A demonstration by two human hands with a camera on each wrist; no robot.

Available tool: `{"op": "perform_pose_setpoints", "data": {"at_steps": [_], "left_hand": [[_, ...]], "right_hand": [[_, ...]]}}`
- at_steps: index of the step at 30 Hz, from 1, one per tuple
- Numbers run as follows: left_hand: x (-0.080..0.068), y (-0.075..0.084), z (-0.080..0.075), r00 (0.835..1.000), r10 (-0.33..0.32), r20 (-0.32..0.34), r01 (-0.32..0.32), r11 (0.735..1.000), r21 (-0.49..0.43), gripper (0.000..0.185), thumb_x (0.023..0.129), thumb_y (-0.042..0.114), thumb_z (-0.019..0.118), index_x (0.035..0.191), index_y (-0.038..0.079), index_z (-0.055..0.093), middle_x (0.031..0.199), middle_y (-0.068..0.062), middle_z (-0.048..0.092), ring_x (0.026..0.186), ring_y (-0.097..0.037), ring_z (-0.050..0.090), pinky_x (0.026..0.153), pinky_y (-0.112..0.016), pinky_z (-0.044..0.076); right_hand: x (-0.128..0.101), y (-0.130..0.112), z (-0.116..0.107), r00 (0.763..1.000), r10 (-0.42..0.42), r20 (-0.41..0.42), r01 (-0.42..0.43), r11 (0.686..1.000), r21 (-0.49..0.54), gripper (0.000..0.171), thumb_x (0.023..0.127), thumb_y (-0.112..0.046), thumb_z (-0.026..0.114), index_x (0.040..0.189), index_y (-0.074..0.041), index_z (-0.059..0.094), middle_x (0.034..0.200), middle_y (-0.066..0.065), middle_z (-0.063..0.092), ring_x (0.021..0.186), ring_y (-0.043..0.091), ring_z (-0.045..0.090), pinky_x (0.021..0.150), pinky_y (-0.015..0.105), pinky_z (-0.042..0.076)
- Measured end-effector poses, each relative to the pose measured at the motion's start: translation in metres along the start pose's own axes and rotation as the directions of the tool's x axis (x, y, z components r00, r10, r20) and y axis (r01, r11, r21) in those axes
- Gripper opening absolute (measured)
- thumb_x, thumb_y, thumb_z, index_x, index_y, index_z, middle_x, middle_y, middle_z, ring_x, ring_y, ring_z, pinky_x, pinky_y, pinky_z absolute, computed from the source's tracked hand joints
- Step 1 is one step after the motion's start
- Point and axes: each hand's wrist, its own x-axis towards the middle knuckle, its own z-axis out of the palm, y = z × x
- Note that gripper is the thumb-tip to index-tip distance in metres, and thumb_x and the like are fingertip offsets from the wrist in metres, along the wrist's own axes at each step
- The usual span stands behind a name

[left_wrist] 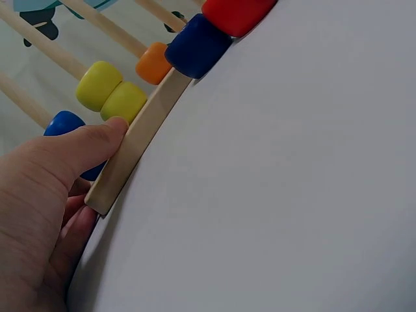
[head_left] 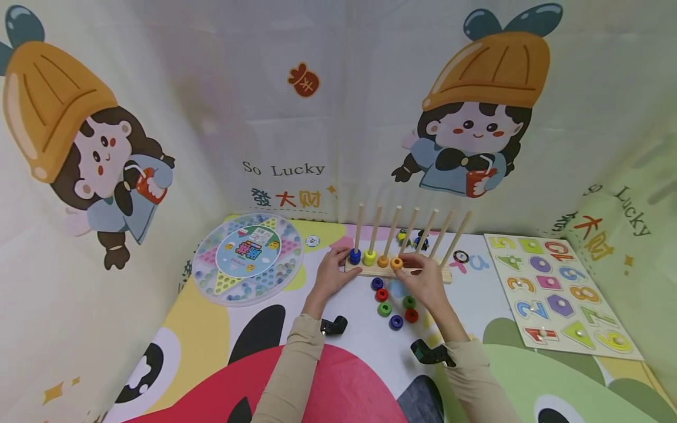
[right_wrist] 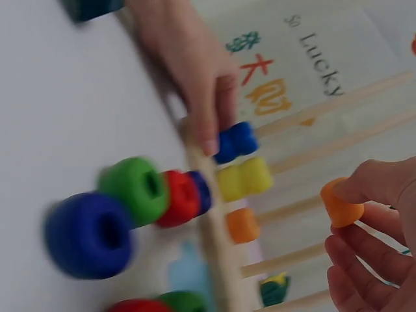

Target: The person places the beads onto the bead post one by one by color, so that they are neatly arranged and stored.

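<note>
A wooden base with several upright pegs stands on the mat. Its first pegs carry blue, yellow and orange beads. My left hand grips the base's left end, with the thumb pressed on the base's edge. My right hand pinches a second orange bead by the fourth peg; whether it is threaded on I cannot tell. Several loose beads lie in front: blue, red, green.
A round marble-game box lies at the left. A number puzzle board lies at the right. Small toys and a black ring sit behind the pegs. Printed cloth walls close in the mat on three sides.
</note>
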Motion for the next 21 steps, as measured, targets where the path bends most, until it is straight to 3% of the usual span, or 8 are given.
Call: {"op": "perform_pose_setpoints", "data": {"at_steps": [8, 16, 21], "left_hand": [[0.001, -0.002, 0.0, 1.0, 0.004, 0.007, -0.005, 1.0, 0.016, 0.064, 0.083, 0.031, 0.08, 0.133, -0.002, 0.059, 0.134, -0.013, 0.056, 0.115, -0.029, 0.055, 0.097, -0.04, 0.047], [0.001, -0.002, 0.0, 1.0, 0.007, 0.004, -0.007, 1.0, 0.007, 0.063, 0.083, 0.031, 0.08, 0.133, -0.002, 0.059, 0.133, -0.013, 0.056, 0.112, -0.028, 0.056, 0.094, -0.04, 0.048], [0.001, -0.003, 0.0, 1.0, 0.006, 0.005, -0.006, 1.0, 0.011, 0.063, 0.083, 0.032, 0.08, 0.133, -0.001, 0.06, 0.133, -0.012, 0.057, 0.111, -0.027, 0.056, 0.094, -0.039, 0.048]], "right_hand": [[0.018, -0.03, -0.018, 0.99, -0.093, -0.103, 0.093, 0.996, -0.005, 0.03, 0.083, -0.004, 0.076, 0.111, 0.004, 0.069, 0.103, 0.019, 0.071, 0.091, 0.033, 0.068, 0.078, 0.044, 0.056], [0.032, -0.057, -0.031, 0.97, -0.158, -0.186, 0.161, 0.987, 0.004, 0.029, 0.085, -0.008, 0.076, 0.112, 0.002, 0.07, 0.105, 0.016, 0.071, 0.092, 0.029, 0.067, 0.072, 0.021, 0.05], [0.037, -0.066, -0.033, 0.962, -0.167, -0.219, 0.179, 0.983, 0.04, 0.03, 0.086, -0.007, 0.075, 0.113, 0.003, 0.069, 0.106, 0.016, 0.07, 0.093, 0.028, 0.067, 0.072, 0.014, 0.047]]}}
